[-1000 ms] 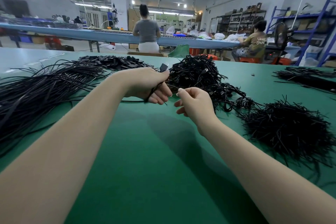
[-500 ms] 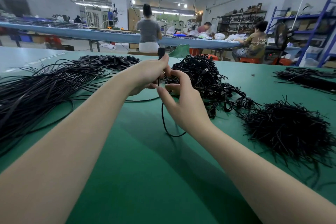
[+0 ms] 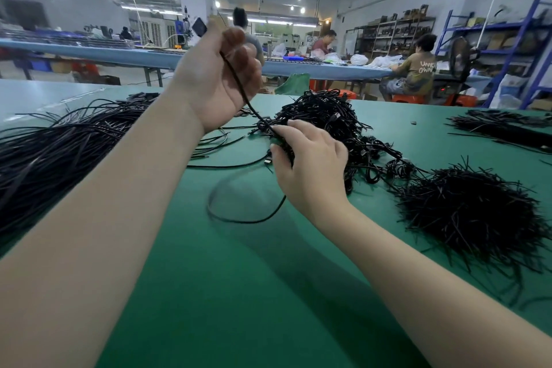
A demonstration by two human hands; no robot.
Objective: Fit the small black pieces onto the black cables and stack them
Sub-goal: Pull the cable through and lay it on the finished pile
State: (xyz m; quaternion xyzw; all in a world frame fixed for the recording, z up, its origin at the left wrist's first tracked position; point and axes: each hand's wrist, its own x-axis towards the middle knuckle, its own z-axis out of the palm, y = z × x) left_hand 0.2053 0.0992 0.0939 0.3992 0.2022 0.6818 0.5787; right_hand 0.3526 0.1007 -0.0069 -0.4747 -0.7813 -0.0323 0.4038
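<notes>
Left hand (image 3: 218, 75) gripping cable (image 3: 239, 89) now raised, right hand (image 3: 310, 161) lowered

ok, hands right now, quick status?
Left hand: raised, gripping a cable.
Right hand: low on the table, pinching the same cable.

Left hand (image 3: 218, 75) raised above the table, palm toward the camera, fingers curled around a thin black cable (image 3: 239, 86). Right hand (image 3: 310, 164) lower, back of hand up, fingertips pinching the same cable (both forearms bare, extended forward).
</notes>
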